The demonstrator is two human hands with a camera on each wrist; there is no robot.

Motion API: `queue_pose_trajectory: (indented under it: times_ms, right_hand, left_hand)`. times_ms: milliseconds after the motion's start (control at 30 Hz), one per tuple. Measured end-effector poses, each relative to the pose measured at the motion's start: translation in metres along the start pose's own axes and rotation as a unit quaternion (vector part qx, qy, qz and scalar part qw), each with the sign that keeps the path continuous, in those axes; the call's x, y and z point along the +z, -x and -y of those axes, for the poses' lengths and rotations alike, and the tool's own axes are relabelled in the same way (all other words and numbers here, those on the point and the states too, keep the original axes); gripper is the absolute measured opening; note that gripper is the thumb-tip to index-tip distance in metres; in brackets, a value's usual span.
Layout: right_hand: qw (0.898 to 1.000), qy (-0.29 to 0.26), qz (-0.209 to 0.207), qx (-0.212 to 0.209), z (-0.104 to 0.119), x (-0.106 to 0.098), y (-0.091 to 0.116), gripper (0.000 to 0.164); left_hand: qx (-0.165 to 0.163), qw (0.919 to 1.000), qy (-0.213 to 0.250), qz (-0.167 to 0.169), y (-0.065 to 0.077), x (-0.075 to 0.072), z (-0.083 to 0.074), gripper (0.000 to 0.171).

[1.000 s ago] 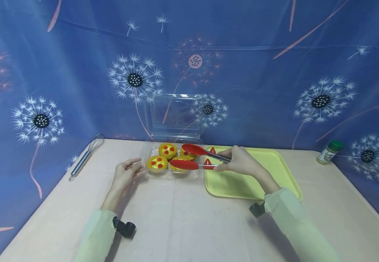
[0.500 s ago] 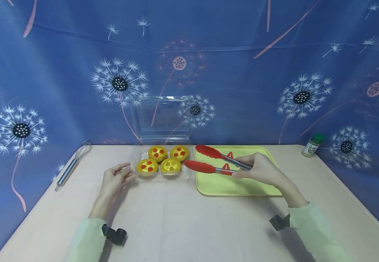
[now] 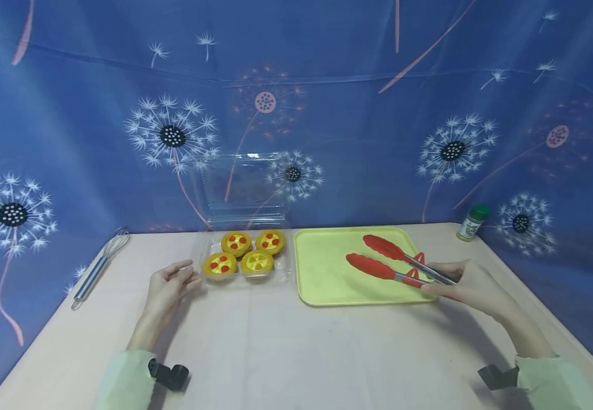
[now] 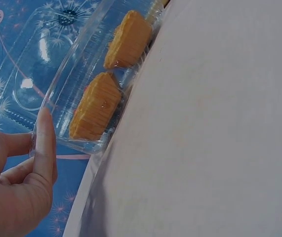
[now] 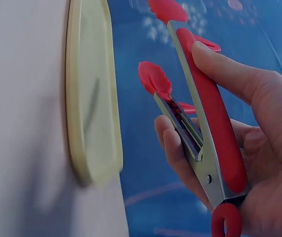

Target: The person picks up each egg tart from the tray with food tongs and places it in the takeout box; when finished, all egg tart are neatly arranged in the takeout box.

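My right hand [image 3: 473, 287] grips a pair of red-tipped metal tongs [image 5: 200, 113] above the right part of the yellow tray [image 3: 322, 285]. The two tong tips [image 3: 370, 266] stand apart with nothing between them. At the left, my left hand [image 3: 165, 287] pinches the left rim of a clear plastic clamshell box [image 4: 64, 74] between thumb and fingers. Its lid [image 3: 242, 188] stands raised against the backdrop. Several toy egg tarts [image 3: 257, 262] sit inside; three carry red dots, and the front right one is plain yellow.
A whisk [image 3: 98, 267] lies at the table's left edge. At the back right stands a seasoning bottle [image 3: 473, 222] with a green cap. A blue dandelion-print cloth [image 3: 347, 125] hangs behind the table [image 3: 296, 353].
My right hand has carried the tongs rightward, from over the tarts to above the tray. The left hand stays at the box rim. The head view has turned slightly right.
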State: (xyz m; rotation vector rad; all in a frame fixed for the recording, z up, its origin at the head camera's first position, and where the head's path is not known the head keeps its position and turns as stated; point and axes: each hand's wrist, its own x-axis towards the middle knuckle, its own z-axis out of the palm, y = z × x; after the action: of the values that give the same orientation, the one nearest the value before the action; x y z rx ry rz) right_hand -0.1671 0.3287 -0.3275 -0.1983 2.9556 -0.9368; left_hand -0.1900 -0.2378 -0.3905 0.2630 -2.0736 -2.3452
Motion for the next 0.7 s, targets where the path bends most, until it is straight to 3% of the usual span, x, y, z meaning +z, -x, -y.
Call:
queue_pose_trajectory:
  times_ms: [367, 600, 700]
  right_hand:
    - [0.995, 0.019, -0.002, 0.096, -0.073, -0.033, 0.037, 0.077]
    - [0.98, -0.012, -0.006, 0.2, -0.11, -0.042, 0.05, 0.096]
    - [0.972, -0.005, -0.03, 0.232, -0.119, -0.041, 0.054, 0.098]
  left_hand:
    - [0.004, 1.0, 0.001, 0.001, 0.0, -0.003, 0.001, 0.048]
    - [0.005, 1.0, -0.005, 0.002, -0.002, -0.001, 0.002, 0.048]
    - [0.005, 0.9999, -0.009, 0.0, -0.002, 0.0, 0.002, 0.048]
